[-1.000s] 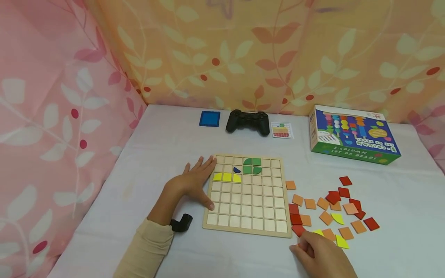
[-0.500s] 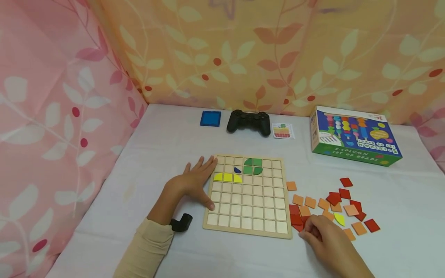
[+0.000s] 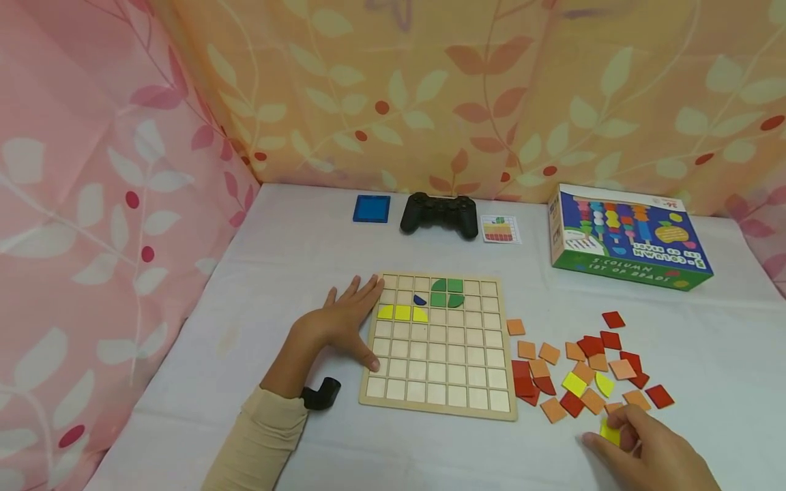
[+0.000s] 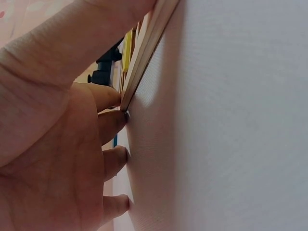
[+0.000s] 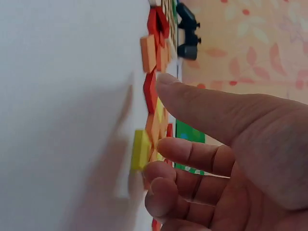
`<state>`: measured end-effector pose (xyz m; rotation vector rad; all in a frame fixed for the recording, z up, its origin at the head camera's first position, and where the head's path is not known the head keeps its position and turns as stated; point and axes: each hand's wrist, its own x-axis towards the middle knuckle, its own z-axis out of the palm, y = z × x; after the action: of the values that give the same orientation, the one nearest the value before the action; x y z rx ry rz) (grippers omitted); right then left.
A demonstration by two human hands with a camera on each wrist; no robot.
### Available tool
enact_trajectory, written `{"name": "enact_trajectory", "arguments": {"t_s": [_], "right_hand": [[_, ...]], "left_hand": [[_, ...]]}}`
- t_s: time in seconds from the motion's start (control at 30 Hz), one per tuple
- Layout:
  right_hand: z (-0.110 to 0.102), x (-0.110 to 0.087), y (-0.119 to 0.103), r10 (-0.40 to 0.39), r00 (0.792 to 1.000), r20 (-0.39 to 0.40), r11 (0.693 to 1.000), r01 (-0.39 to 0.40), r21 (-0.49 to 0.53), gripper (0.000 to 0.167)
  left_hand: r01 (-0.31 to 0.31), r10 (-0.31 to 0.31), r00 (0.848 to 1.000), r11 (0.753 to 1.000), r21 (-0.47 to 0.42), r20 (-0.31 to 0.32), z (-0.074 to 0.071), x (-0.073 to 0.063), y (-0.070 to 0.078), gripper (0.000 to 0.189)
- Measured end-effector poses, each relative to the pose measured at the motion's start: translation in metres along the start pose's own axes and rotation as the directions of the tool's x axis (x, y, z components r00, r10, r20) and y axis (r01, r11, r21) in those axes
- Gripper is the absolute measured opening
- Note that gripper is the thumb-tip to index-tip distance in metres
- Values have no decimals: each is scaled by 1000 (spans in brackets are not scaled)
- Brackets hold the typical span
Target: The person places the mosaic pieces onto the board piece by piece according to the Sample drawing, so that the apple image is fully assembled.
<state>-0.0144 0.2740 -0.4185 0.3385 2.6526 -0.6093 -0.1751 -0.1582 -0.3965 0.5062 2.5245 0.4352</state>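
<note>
A wooden grid board (image 3: 439,413) lies flat on the table, with three yellow tiles (image 3: 402,313), several green tiles (image 3: 447,293) and a small blue piece (image 3: 419,300) in its cells. My left hand (image 3: 338,327) rests along its left edge, fingers spread, the thumb at the lower left side. My right hand (image 3: 653,447) is over the front of a loose tile pile, fingers bent. Under its fingertips is a yellow tile (image 3: 610,432). In the right wrist view a gap separates the thumb (image 5: 168,82) from that yellow tile (image 5: 140,150); fingertips are close to it.
Loose orange tiles (image 3: 553,410), red tiles (image 3: 660,396) and a yellow square (image 3: 574,384) lie right of the board. Behind are a blue square tray (image 3: 371,209), a black game controller (image 3: 439,215), a pattern card (image 3: 500,230) and a bead-set box (image 3: 632,239). A black curved object (image 3: 322,394) is beside the left wrist.
My right hand has moved to the right and towards me through the pile. Several tiles there have shifted, and a yellow square now shows. The left hand and board stay put.
</note>
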Motion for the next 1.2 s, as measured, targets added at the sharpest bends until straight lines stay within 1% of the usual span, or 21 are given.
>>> {"name": "enact_trajectory", "arguments": {"t_s": [0.07, 0.17, 0.2, 0.3, 0.43, 0.53, 0.67, 0.8, 0.9, 0.97, 1.1, 1.2], "right_hand": [[3, 0, 9, 22, 999, 35, 1000, -22, -2, 74], [6, 2, 13, 19, 1000, 24, 1000, -19, 7, 72], [7, 4, 13, 11, 1000, 16, 1000, -11, 11, 70], [8, 7, 7, -34, 999, -11, 999, 34, 15, 56], [4, 10, -3, -104, 994, -19, 994, 105, 8, 40], [-2, 11, -9, -143, 989, -31, 990, 143, -11, 35], [-9, 14, -14, -181, 981, -69, 983, 179, -28, 32], [-12, 18, -22, -214, 968, -129, 977, 212, -29, 32], [-12, 22, -32, -225, 960, -164, 974, 220, -45, 38], [-11, 26, -36, -220, 961, -169, 975, 214, -53, 43], [-11, 33, -42, -193, 971, -144, 981, 187, -54, 50], [-14, 31, -37, -186, 973, -136, 982, 181, -50, 46]], "left_hand": [[-1, 1, 1000, 1000, -1, 1, 0, 0, 0, 146], [-4, 4, 1000, 1000, 2, -1, 0, 0, -1, 147], [-5, 5, 1000, 1000, 3, -1, 0, 0, -1, 147], [-6, 6, 1000, 1000, 8, -1, 0, 0, -1, 147], [-5, 5, 1000, 1000, 6, 1, -1, 0, 0, 147], [-4, 4, 1000, 1000, 7, 2, 0, 0, 0, 147], [-3, 3, 1000, 1000, 13, 3, 1, 1, -1, 146], [0, 0, 1000, 1000, 13, 1, 0, 1, 0, 147], [2, -2, 1000, 1000, 15, -1, 0, 0, 0, 147], [-1, 1, 1000, 1000, 12, 0, 0, 0, 0, 147], [-6, 6, 1000, 1000, -1, 0, 0, 1, 0, 146], [-5, 5, 1000, 1000, -2, 0, 0, 1, 0, 146]]}}
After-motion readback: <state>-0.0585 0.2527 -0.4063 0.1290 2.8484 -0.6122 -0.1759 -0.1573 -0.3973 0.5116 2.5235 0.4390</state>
